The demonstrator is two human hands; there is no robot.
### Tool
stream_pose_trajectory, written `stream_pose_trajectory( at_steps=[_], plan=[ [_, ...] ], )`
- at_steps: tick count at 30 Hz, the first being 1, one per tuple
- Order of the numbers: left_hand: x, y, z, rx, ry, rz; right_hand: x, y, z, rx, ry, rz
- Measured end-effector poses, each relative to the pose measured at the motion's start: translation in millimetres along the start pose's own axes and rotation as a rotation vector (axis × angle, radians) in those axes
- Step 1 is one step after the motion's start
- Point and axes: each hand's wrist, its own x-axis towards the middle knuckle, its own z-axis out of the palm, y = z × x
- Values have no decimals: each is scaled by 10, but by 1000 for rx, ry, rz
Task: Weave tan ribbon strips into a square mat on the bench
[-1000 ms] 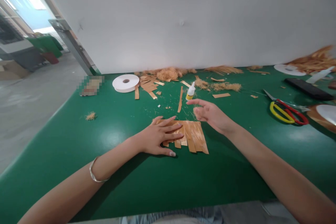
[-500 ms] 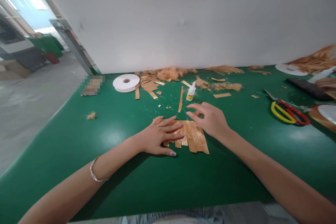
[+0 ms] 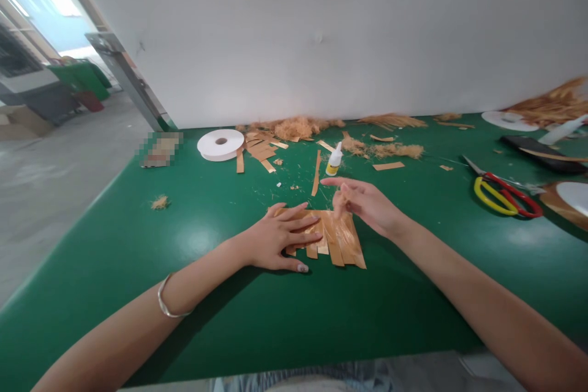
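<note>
Left hand point(image 3: 274, 240) open, flat on strips point(image 3: 351, 246); can't tell right hand point(image 3: 371, 208) grip, snagging an edge could skew them.

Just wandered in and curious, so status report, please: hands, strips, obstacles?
Left hand flat on tan strips. Right hand over their far edge, fingers bent. Glue-like bottle upright just beyond; nothing visibly blocking.

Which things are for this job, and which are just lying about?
In the job:
- brown strips, under the left hand and by the right hand
- white bottle, maybe: it's close

Probably lying about:
- scissors
- white roll
- fibre tuft
</note>
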Motion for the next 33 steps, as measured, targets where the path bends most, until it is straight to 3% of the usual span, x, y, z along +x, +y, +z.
stream_pose_trajectory(
  at_steps=[2,9,14,17,23,29,33],
  plan=[
    [0,0,3,2,-1,-2,1,14,-27,-73,-19,-26],
    [6,19,-8,15,-29,-24,-40,14,-98,-679,73,-142],
    [6,19,-15,10,-22,-17,-15,39,-121,-872,297,-200],
    [6,14,-15,14,-25,-11,12,47,-137,-671,374,-169],
    [6,7,-6,8,-2,1,45,18,-129,1,250,-18],
    [4,8,0,9,-1,0,45,85,-167,256,127,47],
    [4,9,-3,9,-5,0,54,125,-189,115,182,-68]
  ],
)
